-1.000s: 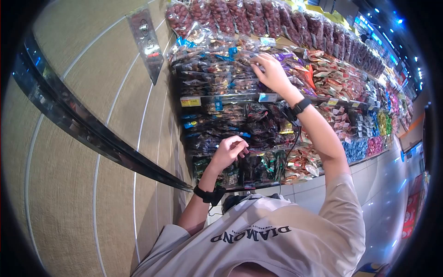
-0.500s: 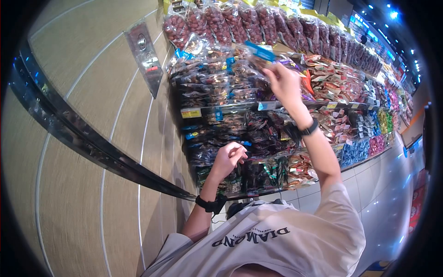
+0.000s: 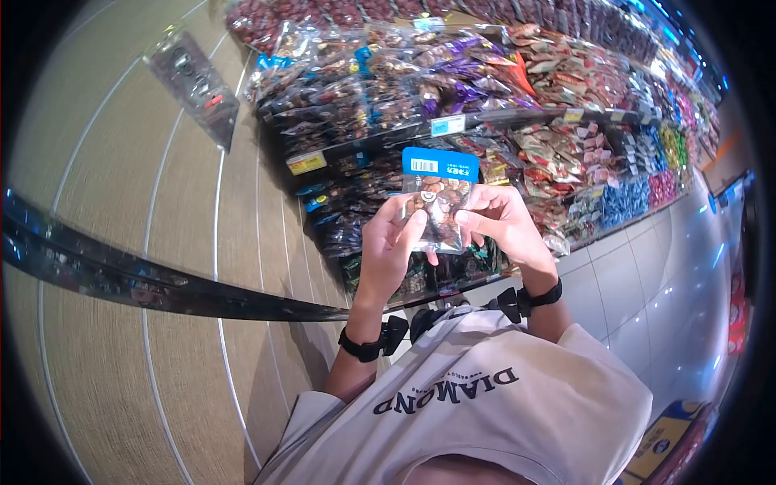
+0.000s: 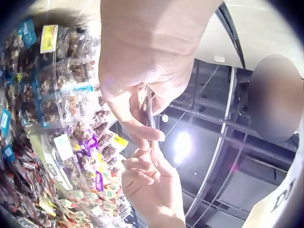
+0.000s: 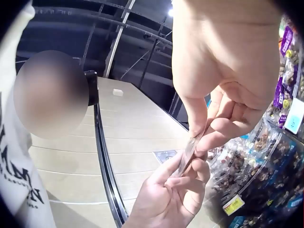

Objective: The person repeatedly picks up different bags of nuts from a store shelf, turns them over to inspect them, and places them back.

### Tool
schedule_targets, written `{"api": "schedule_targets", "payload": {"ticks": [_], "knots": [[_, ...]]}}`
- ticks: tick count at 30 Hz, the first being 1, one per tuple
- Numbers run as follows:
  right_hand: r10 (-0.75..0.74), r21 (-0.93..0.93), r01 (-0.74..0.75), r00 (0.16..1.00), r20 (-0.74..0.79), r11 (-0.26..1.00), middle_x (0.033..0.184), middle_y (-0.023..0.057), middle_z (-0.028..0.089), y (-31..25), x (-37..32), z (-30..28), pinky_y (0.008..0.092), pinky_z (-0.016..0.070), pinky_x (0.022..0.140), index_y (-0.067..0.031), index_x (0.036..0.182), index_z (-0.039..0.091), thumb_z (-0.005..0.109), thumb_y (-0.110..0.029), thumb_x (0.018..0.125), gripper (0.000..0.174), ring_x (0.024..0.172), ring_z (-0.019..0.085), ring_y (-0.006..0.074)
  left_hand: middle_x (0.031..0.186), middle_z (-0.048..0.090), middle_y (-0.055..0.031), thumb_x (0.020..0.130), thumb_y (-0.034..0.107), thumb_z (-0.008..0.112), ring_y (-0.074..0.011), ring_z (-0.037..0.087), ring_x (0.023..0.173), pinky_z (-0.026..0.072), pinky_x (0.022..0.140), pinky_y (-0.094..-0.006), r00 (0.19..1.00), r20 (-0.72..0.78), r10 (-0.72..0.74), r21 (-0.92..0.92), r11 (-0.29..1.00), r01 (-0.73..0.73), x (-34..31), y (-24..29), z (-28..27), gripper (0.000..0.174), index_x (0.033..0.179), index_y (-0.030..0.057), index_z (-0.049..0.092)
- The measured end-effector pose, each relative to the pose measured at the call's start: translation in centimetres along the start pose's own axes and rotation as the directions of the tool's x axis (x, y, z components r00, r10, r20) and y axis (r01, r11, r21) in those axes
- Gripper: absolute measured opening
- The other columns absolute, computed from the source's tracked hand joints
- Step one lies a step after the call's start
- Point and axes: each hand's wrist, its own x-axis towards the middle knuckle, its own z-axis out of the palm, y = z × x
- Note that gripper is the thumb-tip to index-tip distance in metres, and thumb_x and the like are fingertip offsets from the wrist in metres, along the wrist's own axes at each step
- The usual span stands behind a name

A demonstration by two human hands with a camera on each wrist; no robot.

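In the head view a clear snack bag (image 3: 440, 212) with a blue header card, a barcode and brown nut-like pieces is held upright in front of the chest. My left hand (image 3: 390, 242) pinches its left edge, thumb on the near face and fingers behind. On the opposite edge my right hand (image 3: 505, 222) does the same with thumb and fingers. Both wrist views show the bag nearly edge-on, a thin strip between the fingers of the left hand (image 4: 142, 95) and the right hand (image 5: 223, 99).
Shelves of bagged snacks (image 3: 323, 105) rise behind the hands, with price tags (image 3: 449, 126) along the shelf edge. A wood-panelled wall (image 3: 105, 242) with a dark rail (image 3: 162, 293) stands at the left. Tiled floor (image 3: 630, 267) lies at the right.
The right hand has drawn the blue-topped snack bag from the upper shelf down toward the chest. The left hand has moved up and taken hold of its other edge.
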Motion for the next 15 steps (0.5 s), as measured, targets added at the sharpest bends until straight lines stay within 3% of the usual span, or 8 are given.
{"api": "schedule_targets", "payload": {"ticks": [1, 5, 7, 9, 10, 12, 14, 15], "knots": [[0.002, -0.045, -0.004, 1.0, -0.029, 0.999, 0.077, 0.0046, 0.07, -0.1, -0.5, 0.1, 0.0221, 0.0442, 0.051, -0.0021, 0.088, 0.069, 0.075, -0.01, 0.093, 0.011, 0.062, 0.064, 0.009, 0.101, 0.069, -0.0116, 0.103, 0.003, 0.053, -0.0123, 0.067, 0.076, 0.0573, 0.054, -0.0278, 1.0, -0.013, -0.015, 0.029, 0.999, 0.015, -0.1, 0.1, 0.3, 0.025, 0.125, -0.0061, 0.058], [-0.002, -0.159, -0.003, 0.999, -0.034, 0.987, 0.08, 0.0008, 0.069, -1.0, -1.7, 0.6, 0.0212, 0.0462, 0.055, -0.0029, 0.094, 0.071, 0.071, -0.017, 0.097, 0.015, 0.068, 0.064, 0.0065, 0.103, 0.068, -0.0106, 0.108, 0.015, 0.048, -0.0147, 0.068, 0.079, 0.0558, 0.053, -0.0271, 0.994, -0.041, -0.098, -0.002, 0.995, 0.098, -0.5, 0.6, 1.2, 0.031, 0.126, -0.0067, 0.058], [-0.012, -0.064, 0.011, 1.0, -0.015, 0.998, 0.092, 0.0014, 0.07, -0.6, -2.4, -0.2, 0.0217, 0.0484, 0.057, -0.0036, 0.115, 0.066, 0.07, -0.021, 0.099, 0.024, 0.075, 0.064, 0.0067, 0.109, 0.068, -0.0129, 0.108, 0.017, 0.047, -0.0145, 0.067, 0.066, 0.0539, 0.051, -0.0266, 0.996, -0.085, -0.033, 0.177, 0.983, 0.047, -1.1, 1.3, 1.9, 0.031, 0.127, -0.0062, 0.058], [-0.026, -0.105, 0.011, 0.99, -0.137, 0.994, 0.105, 0.0055, 0.069, -1.5, -3.0, -0.5, 0.0238, 0.0531, 0.06, -0.0045, 0.128, 0.06, 0.07, -0.019, 0.098, 0.035, 0.078, 0.067, 0.0097, 0.106, 0.07, -0.0165, 0.107, 0.015, 0.051, -0.019, 0.071, 0.067, 0.0568, 0.064, -0.0313, 0.976, 0.014, 0.218, 0.419, 0.885, -0.204, -1.0, -0.2, 0.9, 0.031, 0.125, -0.0076, 0.059], [-0.082, -0.069, 0.077, 0.994, -0.071, 0.995, 0.116, 0.009, 0.067, -1.3, -2.9, -1.1, 0.0252, 0.056, 0.063, -0.0043, 0.133, 0.055, 0.068, -0.026, 0.099, 0.042, 0.088, 0.069, 0.0133, 0.107, 0.072, -0.0181, 0.106, 0.016, 0.051, -0.0215, 0.073, 0.072, 0.0578, 0.072, -0.0332, 0.973, 0.058, 0.222, 0.484, 0.846, -0.222, -0.6, 0.3, 1.1, 0.029, 0.119, -0.007, 0.064], [-0.092, 0.159, 0.089, 0.996, 0.013, 0.983, 0.135, 0.0148, 0.059, -0.4, -3.2, -1.6, 0.0302, 0.0604, 0.073, -0.004, 0.141, 0.048, 0.06, -0.042, 0.102, 0.056, 0.11, 0.066, 0.0198, 0.111, 0.072, -0.0165, 0.101, 0.011, 0.055, -0.0294, 0.071, 0.099, 0.0565, 0.087, -0.0391, 0.853, 0.188, 0.488, 0.567, 0.655, -0.5, 0.3, -0.2, 1.2, 0.021, 0.11, -0.001, 0.071], [0.077, 0.569, -0.098, 0.995, 0.06, 0.816, 0.149, 0.0183, 0.05, 0.1, -3.3, -1.1, 0.0387, 0.0572, 0.097, -0.0045, 0.149, 0.04, 0.043, -0.062, 0.104, 0.073, 0.135, 0.054, 0.0238, 0.107, 0.072, -0.0141, 0.088, 0.002, 0.063, -0.033, 0.068, 0.105, 0.0544, 0.093, -0.0416, 0.845, 0.204, 0.494, 0.644, 0.583, -0.496, -0.2, 0.5, 2.0, 0.021, 0.105, 0.0065, 0.074], [0.099, 0.71, -0.155, 0.988, 0.119, 0.687, 0.146, 0.0163, 0.053, 0.1, -3.5, -1.0, 0.0392, 0.0508, 0.106, -0.0058, 0.15, 0.04, 0.047, -0.053, 0.106, 0.065, 0.131, 0.057, 0.0222, 0.106, 0.072, -0.0132, 0.084, 0.0, 0.064, -0.0332, 0.068, 0.104, 0.0543, 0.094, -0.0417, 0.812, 0.241, 0.531, 0.69, 0.495, -0.528, -0.4, 0.5, 1.9, 0.024, 0.104, 0.0089, 0.076]]}}
